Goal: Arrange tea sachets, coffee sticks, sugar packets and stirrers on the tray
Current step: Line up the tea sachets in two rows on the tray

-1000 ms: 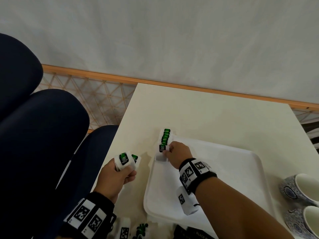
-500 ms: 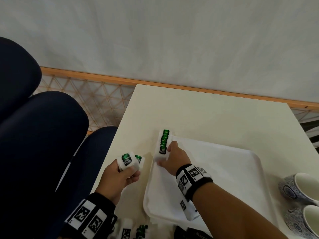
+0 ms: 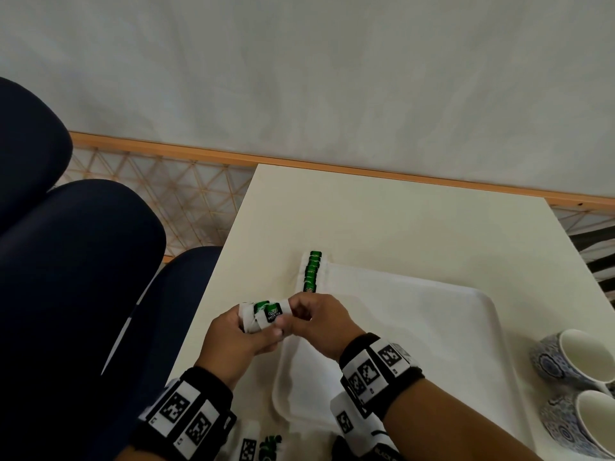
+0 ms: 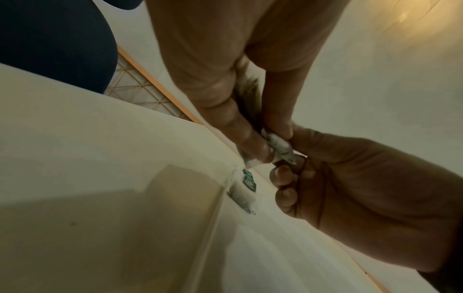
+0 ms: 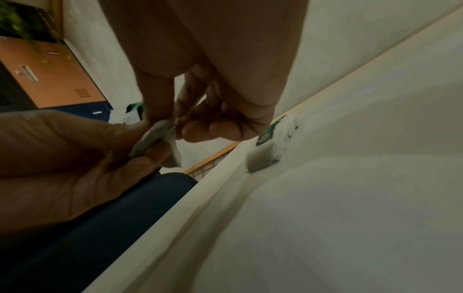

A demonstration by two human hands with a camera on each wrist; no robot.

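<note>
My left hand [image 3: 244, 337] grips a small bunch of white tea sachets with green labels [image 3: 263, 315] just off the left edge of the white tray [image 3: 432, 344]. My right hand [image 3: 316, 319] meets it and pinches the front sachet [image 3: 274, 313] at its right end. In the left wrist view the thumb and fingers of both hands close on the sachets [image 4: 278, 147]. A row of several overlapping green-label tea sachets [image 3: 312, 271] lies along the tray's far left corner, also seen as sachets [image 5: 269, 146] against the tray rim in the right wrist view.
Two blue-patterned cups [image 3: 575, 357] stand at the right of the cream table [image 3: 399, 221]. More sachets and packets [image 3: 263, 447] lie at the table's near edge below my wrists. Dark blue chair cushions [image 3: 83, 277] sit left of the table.
My right hand left the row of sachets on the tray and came back left to the bunch in my left hand, where it now pinches the front sachet.
</note>
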